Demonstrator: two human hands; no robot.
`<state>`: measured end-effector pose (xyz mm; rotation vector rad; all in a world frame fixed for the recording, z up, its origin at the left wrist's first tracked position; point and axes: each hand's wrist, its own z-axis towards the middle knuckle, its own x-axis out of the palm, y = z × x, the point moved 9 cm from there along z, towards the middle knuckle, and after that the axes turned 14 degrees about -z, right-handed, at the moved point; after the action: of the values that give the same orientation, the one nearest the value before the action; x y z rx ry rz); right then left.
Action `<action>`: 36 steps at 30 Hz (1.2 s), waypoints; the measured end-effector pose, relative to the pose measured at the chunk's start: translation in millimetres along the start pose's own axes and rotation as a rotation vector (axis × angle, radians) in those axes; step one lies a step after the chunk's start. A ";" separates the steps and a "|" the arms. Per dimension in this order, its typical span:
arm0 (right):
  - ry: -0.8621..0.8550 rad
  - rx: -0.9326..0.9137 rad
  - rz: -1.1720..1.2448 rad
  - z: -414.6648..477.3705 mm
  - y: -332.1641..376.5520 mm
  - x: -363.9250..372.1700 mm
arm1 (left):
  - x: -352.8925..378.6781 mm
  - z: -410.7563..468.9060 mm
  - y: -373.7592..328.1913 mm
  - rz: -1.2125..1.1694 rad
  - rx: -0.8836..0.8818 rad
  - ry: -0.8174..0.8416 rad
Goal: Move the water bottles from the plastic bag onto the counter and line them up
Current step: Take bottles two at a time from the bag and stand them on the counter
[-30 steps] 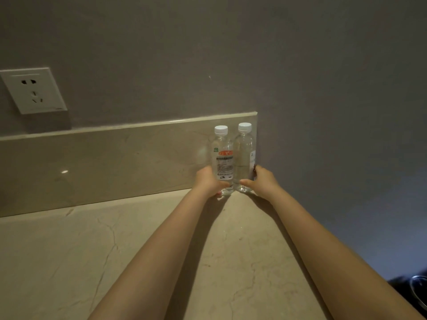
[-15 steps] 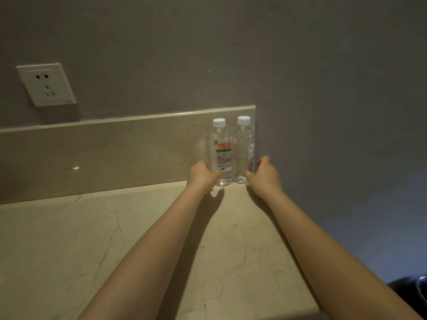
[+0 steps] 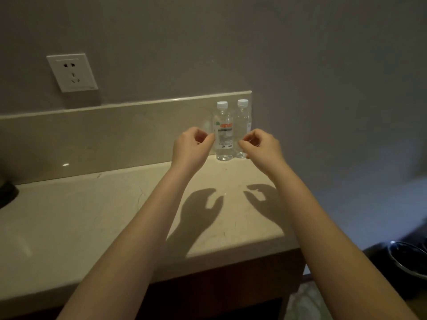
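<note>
Looking down on a pale stone desk (image 3: 92, 204) against a grey wall. At its back right corner, hard against the backsplash (image 3: 115, 135), upright and side by side with white caps level: the left bottle (image 3: 223, 132), printed label facing out, and the right bottle (image 3: 242, 122) just beside it, touching or nearly so; hard to tell which. Hovering above the desk in front of them, touching neither: left hand (image 3: 190, 147) before the left bottle, right hand (image 3: 262, 147) before the right bottle, fingers (image 3: 198, 135) loosely curled toward the thumbs, holding nothing. No plastic bag anywhere in view, so no telling how many bottles are left in it. Reads as the lining-up step, with this pair set in place. Next, probably: turn to the bag, take another bottle round the body, stand it left of the labelled one along the backsplash, close and straight, without knocking the pair over. Also there: a wall socket (image 3: 72, 72) above the backsplash, a dark object (image 3: 7, 195) at the left edge, a metal pan (image 3: 409, 255) low on the right.
</note>
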<state>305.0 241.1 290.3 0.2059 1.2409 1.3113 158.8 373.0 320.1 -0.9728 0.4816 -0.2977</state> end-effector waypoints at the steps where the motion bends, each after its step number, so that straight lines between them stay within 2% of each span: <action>1: -0.002 -0.010 -0.004 -14.4 3.6 -3.7 | -4.6 -10.7 -4.0 -0.018 0.014 0.009; 9: -0.111 0.134 -0.053 -164.4 -21.5 -41.6 | -4.1 -138.2 -14.6 -0.170 0.101 0.158; 16: -0.194 0.356 -0.162 -293.5 -105.9 -119.7 | 79.1 -259.0 -22.4 -0.278 0.044 0.456; 23: -0.258 0.549 -0.202 -398.1 -199.3 -224.5 | 204.8 -370.0 -51.9 -0.235 -0.049 0.726; 32: -0.332 0.811 -0.271 -536.4 -341.2 -429.6 | 411.0 -541.3 -172.7 -0.239 -0.036 0.991; 36: -0.372 0.890 -0.256 -580.7 -389.3 -495.8 | 481.9 -604.3 -214.4 -0.239 -0.037 1.131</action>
<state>209.4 -576.7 52.3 0.8490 1.3920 0.4026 253.3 -390.7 93.5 -0.8274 1.3984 -1.0740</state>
